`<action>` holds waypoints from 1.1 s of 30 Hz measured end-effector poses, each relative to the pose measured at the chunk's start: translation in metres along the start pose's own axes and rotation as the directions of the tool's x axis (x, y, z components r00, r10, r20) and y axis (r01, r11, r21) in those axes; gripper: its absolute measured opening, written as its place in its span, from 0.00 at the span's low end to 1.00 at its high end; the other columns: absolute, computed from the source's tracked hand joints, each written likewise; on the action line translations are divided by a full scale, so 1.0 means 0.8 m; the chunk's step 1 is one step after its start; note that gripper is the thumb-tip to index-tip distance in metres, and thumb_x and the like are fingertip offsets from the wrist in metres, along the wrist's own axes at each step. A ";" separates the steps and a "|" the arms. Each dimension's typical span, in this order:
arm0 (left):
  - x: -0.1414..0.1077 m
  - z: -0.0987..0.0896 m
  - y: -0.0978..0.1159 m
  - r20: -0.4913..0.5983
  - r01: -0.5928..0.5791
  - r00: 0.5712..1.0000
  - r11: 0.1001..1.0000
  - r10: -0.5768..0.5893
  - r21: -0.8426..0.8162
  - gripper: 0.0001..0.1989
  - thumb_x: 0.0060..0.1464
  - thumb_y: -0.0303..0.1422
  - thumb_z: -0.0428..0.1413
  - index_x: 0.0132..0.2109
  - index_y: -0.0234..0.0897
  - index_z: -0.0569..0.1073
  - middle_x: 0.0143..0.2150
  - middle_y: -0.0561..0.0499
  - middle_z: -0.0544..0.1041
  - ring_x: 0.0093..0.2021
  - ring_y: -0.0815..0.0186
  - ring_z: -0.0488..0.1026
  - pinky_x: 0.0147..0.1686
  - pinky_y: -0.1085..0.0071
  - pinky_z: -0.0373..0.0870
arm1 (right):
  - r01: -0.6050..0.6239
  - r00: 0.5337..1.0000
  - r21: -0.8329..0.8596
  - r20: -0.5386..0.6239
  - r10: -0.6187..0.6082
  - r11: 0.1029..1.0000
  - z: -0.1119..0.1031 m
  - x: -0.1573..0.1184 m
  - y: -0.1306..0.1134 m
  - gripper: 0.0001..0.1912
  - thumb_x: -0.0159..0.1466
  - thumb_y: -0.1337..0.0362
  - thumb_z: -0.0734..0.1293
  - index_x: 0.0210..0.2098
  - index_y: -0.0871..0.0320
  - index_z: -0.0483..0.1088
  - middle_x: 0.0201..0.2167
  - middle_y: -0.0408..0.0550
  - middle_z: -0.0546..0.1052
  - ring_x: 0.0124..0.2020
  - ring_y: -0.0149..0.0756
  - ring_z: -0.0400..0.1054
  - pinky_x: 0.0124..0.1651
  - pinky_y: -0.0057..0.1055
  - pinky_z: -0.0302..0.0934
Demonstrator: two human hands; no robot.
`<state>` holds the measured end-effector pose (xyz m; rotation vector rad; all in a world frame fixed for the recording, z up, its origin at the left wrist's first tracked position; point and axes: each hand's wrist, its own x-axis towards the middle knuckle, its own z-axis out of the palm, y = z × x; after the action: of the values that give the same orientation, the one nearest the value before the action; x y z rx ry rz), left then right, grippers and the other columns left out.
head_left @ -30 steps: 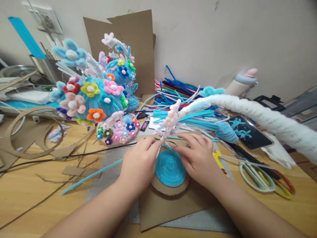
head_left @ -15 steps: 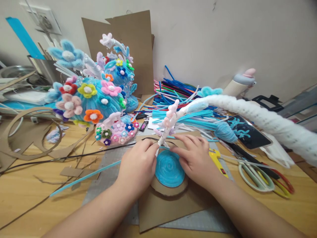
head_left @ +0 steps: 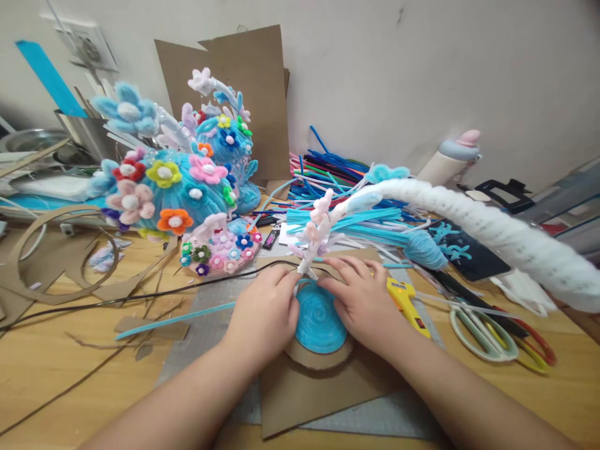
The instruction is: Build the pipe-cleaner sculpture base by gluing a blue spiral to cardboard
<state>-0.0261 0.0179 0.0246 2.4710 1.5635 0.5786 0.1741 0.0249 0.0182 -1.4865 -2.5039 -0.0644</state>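
Note:
A blue coiled disc [head_left: 321,320] lies on a round cardboard piece [head_left: 320,360], with a hand on either side. My left hand [head_left: 265,312] is closed at the disc's upper left edge, by the foot of a white wrapped stem [head_left: 417,190] that arches off to the right and carries pale pink flowers [head_left: 319,215]. From under this hand a light blue pipe cleaner [head_left: 175,320] sticks out leftward. My right hand [head_left: 363,300] is bent over the disc's upper right edge, its fingertips by the stem's foot; what they pinch is hidden.
Flower-covered blue models [head_left: 187,187] stand at the left, before an upright cardboard sheet [head_left: 253,94]. Pipe cleaners [head_left: 347,219] lie behind the hands. A yellow glue gun [head_left: 407,306], scissors [head_left: 482,334] and a phone [head_left: 469,262] are at the right; cardboard rings [head_left: 23,256] lie left.
The light blue pipe cleaner's free end has drawn in toward my left hand. My right hand has shifted slightly left, and the view has moved a little.

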 end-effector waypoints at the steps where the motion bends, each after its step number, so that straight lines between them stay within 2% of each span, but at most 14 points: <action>1: 0.000 0.000 0.000 0.003 0.011 1.000 1.000 -0.011 0.003 0.15 0.57 0.24 0.52 0.51 0.36 0.72 0.45 0.46 0.73 0.45 0.58 0.70 0.43 0.63 0.70 | 0.000 1.000 -0.002 0.002 0.000 1.000 0.000 0.000 0.000 0.17 0.62 0.71 0.61 0.45 0.46 0.72 0.61 0.46 0.66 0.61 0.47 0.53 0.56 0.53 0.42; 5: 0.002 0.002 0.001 0.039 0.018 0.999 0.999 -0.020 0.042 0.10 0.61 0.27 0.51 0.47 0.37 0.75 0.41 0.47 0.74 0.43 0.58 0.70 0.41 0.64 0.70 | 0.002 1.000 -0.010 0.009 -0.002 1.000 -0.001 0.001 0.000 0.18 0.61 0.72 0.61 0.45 0.46 0.72 0.62 0.45 0.65 0.62 0.48 0.52 0.56 0.54 0.41; 11: 0.005 0.006 0.001 0.061 -0.018 0.998 0.997 0.014 0.070 0.09 0.63 0.27 0.51 0.43 0.36 0.76 0.40 0.47 0.74 0.43 0.58 0.69 0.43 0.64 0.69 | -0.002 1.000 -0.020 0.023 0.002 1.000 0.000 0.003 -0.002 0.17 0.61 0.72 0.61 0.45 0.47 0.72 0.62 0.46 0.65 0.62 0.49 0.52 0.57 0.54 0.41; 27: 0.000 0.015 0.007 0.107 -0.010 0.994 0.992 -0.004 0.128 0.08 0.62 0.25 0.51 0.41 0.36 0.75 0.39 0.48 0.74 0.42 0.59 0.70 0.42 0.64 0.70 | -0.006 1.000 -0.015 0.016 0.006 1.000 0.000 0.001 -0.003 0.16 0.60 0.71 0.62 0.44 0.48 0.73 0.61 0.47 0.65 0.62 0.50 0.53 0.57 0.55 0.40; 33: 0.001 0.013 0.011 0.134 -0.058 0.990 0.979 0.032 0.196 0.07 0.60 0.24 0.52 0.40 0.35 0.75 0.39 0.46 0.73 0.43 0.56 0.69 0.40 0.62 0.70 | 0.000 1.000 -0.008 0.000 0.000 1.000 0.000 0.000 -0.002 0.17 0.60 0.71 0.62 0.44 0.48 0.73 0.61 0.47 0.66 0.62 0.50 0.53 0.57 0.56 0.40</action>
<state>-0.0141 0.0153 0.0183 2.6341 1.5889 0.2709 0.1727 0.0239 0.0184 -1.4896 -2.5063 -0.0750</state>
